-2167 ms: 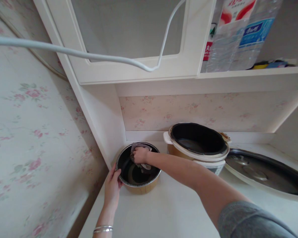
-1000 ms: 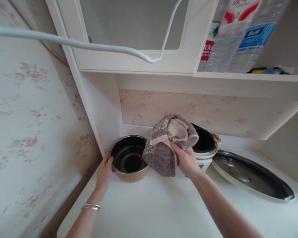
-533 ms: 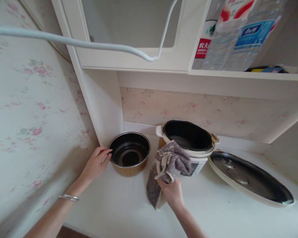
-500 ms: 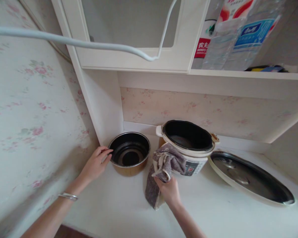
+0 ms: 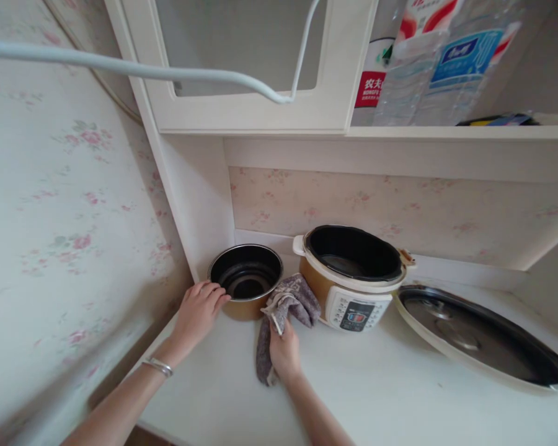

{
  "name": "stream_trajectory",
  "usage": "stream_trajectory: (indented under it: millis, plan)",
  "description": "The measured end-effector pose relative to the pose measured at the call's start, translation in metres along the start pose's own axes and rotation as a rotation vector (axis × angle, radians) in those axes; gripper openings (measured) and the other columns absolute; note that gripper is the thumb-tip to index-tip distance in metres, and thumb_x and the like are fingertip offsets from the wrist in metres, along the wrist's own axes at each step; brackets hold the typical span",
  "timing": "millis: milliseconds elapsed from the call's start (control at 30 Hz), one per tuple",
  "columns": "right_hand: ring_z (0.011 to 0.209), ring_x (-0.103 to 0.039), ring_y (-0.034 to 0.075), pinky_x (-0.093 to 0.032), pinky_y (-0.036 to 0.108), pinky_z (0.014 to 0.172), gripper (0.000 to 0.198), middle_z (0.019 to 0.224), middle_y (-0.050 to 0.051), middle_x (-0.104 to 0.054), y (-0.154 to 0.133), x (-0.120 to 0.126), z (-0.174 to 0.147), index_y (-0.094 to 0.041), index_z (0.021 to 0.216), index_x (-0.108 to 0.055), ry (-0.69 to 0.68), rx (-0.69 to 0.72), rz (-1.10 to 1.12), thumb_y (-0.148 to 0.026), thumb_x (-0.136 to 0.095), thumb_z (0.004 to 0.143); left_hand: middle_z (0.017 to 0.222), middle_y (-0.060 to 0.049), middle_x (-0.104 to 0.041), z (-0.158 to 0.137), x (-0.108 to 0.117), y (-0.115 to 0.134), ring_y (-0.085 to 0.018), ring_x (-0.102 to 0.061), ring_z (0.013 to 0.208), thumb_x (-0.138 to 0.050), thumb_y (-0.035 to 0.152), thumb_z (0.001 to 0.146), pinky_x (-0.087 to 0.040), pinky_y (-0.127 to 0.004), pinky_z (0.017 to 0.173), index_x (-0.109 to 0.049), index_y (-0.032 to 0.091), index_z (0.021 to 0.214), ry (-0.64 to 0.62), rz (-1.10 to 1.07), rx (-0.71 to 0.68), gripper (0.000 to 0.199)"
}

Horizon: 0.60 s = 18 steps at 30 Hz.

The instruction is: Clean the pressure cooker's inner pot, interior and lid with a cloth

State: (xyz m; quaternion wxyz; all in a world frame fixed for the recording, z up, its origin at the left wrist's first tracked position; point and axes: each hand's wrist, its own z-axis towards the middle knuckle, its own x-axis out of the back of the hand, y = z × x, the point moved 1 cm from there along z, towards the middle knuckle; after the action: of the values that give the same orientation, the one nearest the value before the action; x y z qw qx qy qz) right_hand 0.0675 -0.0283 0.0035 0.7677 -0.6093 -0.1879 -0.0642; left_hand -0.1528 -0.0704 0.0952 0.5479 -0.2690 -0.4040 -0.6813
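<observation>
A round inner pot point(image 5: 244, 308), black inside and gold outside, stands at the left on the white counter. My left hand point(image 5: 203, 308) grips its near-left rim, fingertips hooked over the edge. My right hand point(image 5: 284, 350) is closed around a bunched grey-purple cloth point(image 5: 302, 303) with pale edging. The cloth is beside the inner pot's right side; I cannot tell whether they touch. Just right of the cloth sits an electric pressure cooker point(image 5: 358, 310), lidless, with a white front panel and a dark hollow.
The cooker's large lid point(image 5: 483, 337) lies underside up on the counter point(image 5: 372, 390) at the right. A cabinet point(image 5: 255, 114) with water bottles point(image 5: 460, 68) overhangs the back. A white cable point(image 5: 167, 73) crosses the upper left. Floral wallpaper point(image 5: 79, 235) covers the left wall.
My right hand has moved left with the cloth, away from the cooker's front and towards the inner pot. My left hand has come further over the pot's near rim. The view has shifted slightly.
</observation>
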Motion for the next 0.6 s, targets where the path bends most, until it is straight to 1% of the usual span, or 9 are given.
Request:
stream_trajectory:
  millis: [67, 133, 200, 267, 333, 400, 467, 533, 600]
  plan:
    - [0.109, -0.059, 0.021, -0.044, 0.028, 0.095, 0.032, 0.112, 0.006, -0.065, -0.002, -0.003, 0.002, -0.022, 0.111, -0.059, -0.005, 0.028, -0.033, -0.019, -0.034, 0.091, 0.099, -0.013, -0.068, -0.001, -0.010, 0.024, -0.031, -0.054, 0.102, -0.050, 0.041, 0.090, -0.034, -0.047, 0.097, -0.072, 0.022, 0.095, 0.050, 0.017, 0.028, 0.030]
    - [0.111, -0.058, 0.020, -0.043, 0.028, 0.096, 0.034, 0.112, 0.006, -0.065, -0.003, -0.004, 0.004, -0.022, 0.111, -0.058, 0.002, 0.048, -0.061, -0.014, -0.033, 0.089, 0.097, -0.014, -0.067, -0.003, -0.018, 0.046, -0.031, -0.054, 0.100, -0.047, 0.039, 0.092, -0.033, -0.048, 0.098, -0.071, 0.021, 0.099, 0.074, 0.013, 0.028, 0.031]
    - [0.115, -0.055, 0.020, -0.041, 0.028, 0.099, 0.037, 0.116, 0.007, -0.063, -0.003, -0.004, 0.004, -0.020, 0.114, -0.057, 0.008, 0.075, -0.077, -0.010, -0.033, 0.087, 0.106, -0.014, -0.066, -0.007, -0.020, 0.061, -0.031, -0.052, 0.107, -0.044, 0.037, 0.093, -0.031, -0.047, 0.101, -0.068, 0.019, 0.109, 0.084, -0.009, 0.009, 0.034]
    - [0.123, -0.050, 0.019, -0.038, 0.030, 0.104, 0.042, 0.123, 0.008, -0.060, -0.004, -0.002, 0.003, -0.018, 0.120, -0.054, 0.019, 0.111, -0.098, -0.007, -0.034, 0.085, 0.119, -0.014, -0.061, -0.010, -0.015, 0.064, -0.031, -0.050, 0.114, -0.042, 0.037, 0.094, -0.033, -0.045, 0.102, -0.063, 0.019, 0.119, 0.086, -0.035, -0.006, 0.037]
    - [0.130, -0.043, 0.020, -0.035, 0.033, 0.108, 0.049, 0.130, 0.010, -0.055, -0.003, -0.002, 0.003, -0.017, 0.127, -0.050, 0.047, 0.135, -0.122, -0.006, -0.036, 0.082, 0.128, -0.014, -0.055, -0.009, -0.007, 0.054, -0.029, -0.050, 0.117, -0.041, 0.038, 0.094, -0.036, -0.042, 0.102, -0.058, 0.018, 0.125, 0.065, -0.030, -0.027, 0.041]
    - [0.135, -0.037, 0.021, -0.032, 0.036, 0.111, 0.055, 0.135, 0.010, -0.051, -0.002, -0.003, 0.004, -0.016, 0.132, -0.047, 0.090, 0.158, -0.106, -0.004, -0.038, 0.079, 0.132, -0.014, -0.053, -0.003, 0.003, 0.033, -0.029, -0.051, 0.118, -0.039, 0.039, 0.095, -0.037, -0.043, 0.102, -0.056, 0.017, 0.128, 0.026, 0.029, -0.062, 0.043]
    - [0.137, -0.034, 0.021, -0.029, 0.038, 0.113, 0.060, 0.139, 0.010, -0.048, 0.001, -0.005, 0.005, -0.015, 0.134, -0.045, 0.133, 0.195, -0.035, -0.003, -0.040, 0.076, 0.135, -0.014, -0.052, 0.007, 0.010, 0.010, -0.030, -0.049, 0.122, -0.037, 0.041, 0.095, -0.036, -0.045, 0.104, -0.056, 0.016, 0.129, -0.028, 0.119, -0.109, 0.045]
    - [0.139, -0.031, 0.022, -0.026, 0.040, 0.115, 0.065, 0.143, 0.010, -0.044, 0.005, -0.008, 0.007, -0.015, 0.136, -0.044, 0.160, 0.237, 0.042, -0.001, -0.041, 0.073, 0.135, -0.013, -0.054, 0.015, 0.012, -0.009, -0.030, -0.047, 0.126, -0.036, 0.043, 0.096, -0.036, -0.046, 0.106, -0.057, 0.017, 0.127, -0.102, 0.205, -0.149, 0.047]
    - [0.139, -0.030, 0.022, -0.024, 0.042, 0.116, 0.069, 0.145, 0.009, -0.041, 0.009, -0.011, 0.008, -0.016, 0.137, -0.044, 0.161, 0.265, 0.082, 0.000, -0.042, 0.070, 0.132, -0.012, -0.057, 0.018, 0.010, -0.015, -0.028, -0.048, 0.126, -0.032, 0.044, 0.097, -0.037, -0.044, 0.106, -0.060, 0.016, 0.124, -0.156, 0.274, -0.170, 0.047]
